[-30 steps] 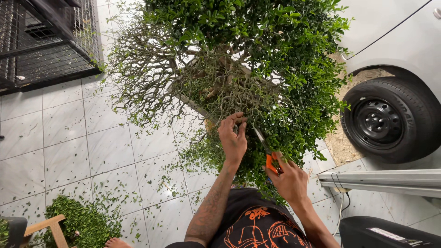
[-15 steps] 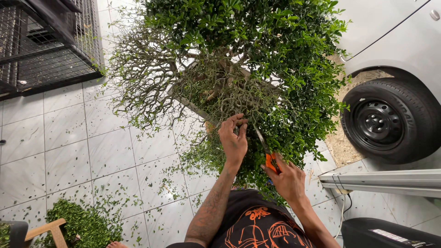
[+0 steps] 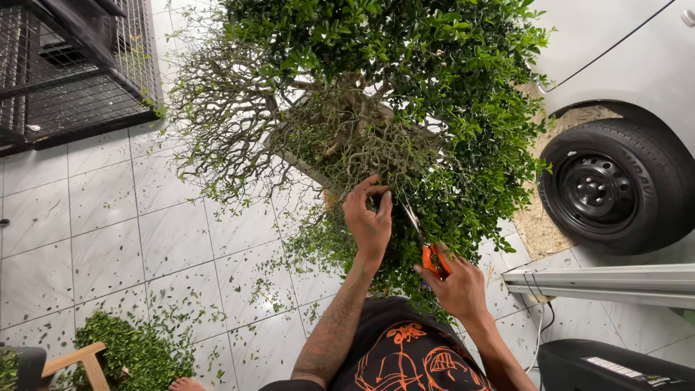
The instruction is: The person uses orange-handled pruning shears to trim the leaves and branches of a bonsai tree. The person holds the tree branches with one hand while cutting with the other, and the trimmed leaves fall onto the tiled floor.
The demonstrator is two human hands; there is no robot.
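A big leafy bush [image 3: 391, 94] fills the middle of the view, dense green on its right side and bare, twiggy on its left, standing on the pale tiled floor [image 3: 94, 217]. To the right stands a light-coloured car [image 3: 637, 65] with a black wheel [image 3: 612, 190], and at the upper left a dark wire cage [image 3: 65, 65]. A heap of green clippings [image 3: 127, 351] lies on the floor at the lower left, with loose leaves scattered across the tiles.

The work in hand looks like trimming the near underside of the bush. To do it well, I judge the held twig should be drawn clear of its neighbours so the blades meet only that stem, and the cut should be kept close to a fork, well away from the fingertips beside it.

The left hand [image 3: 369, 217] reaches up on a straight forearm, fingers curled around thin brown twigs at the bush's lower edge, pinching them. The right hand [image 3: 457, 286] sits lower and nearer the body, wrist bent back, closed around the orange handles of a pair of shears [image 3: 426, 246]. The slim metal blades slant up and left towards the twigs that the left hand grips; whether the tips touch a stem I cannot tell among the leaves.
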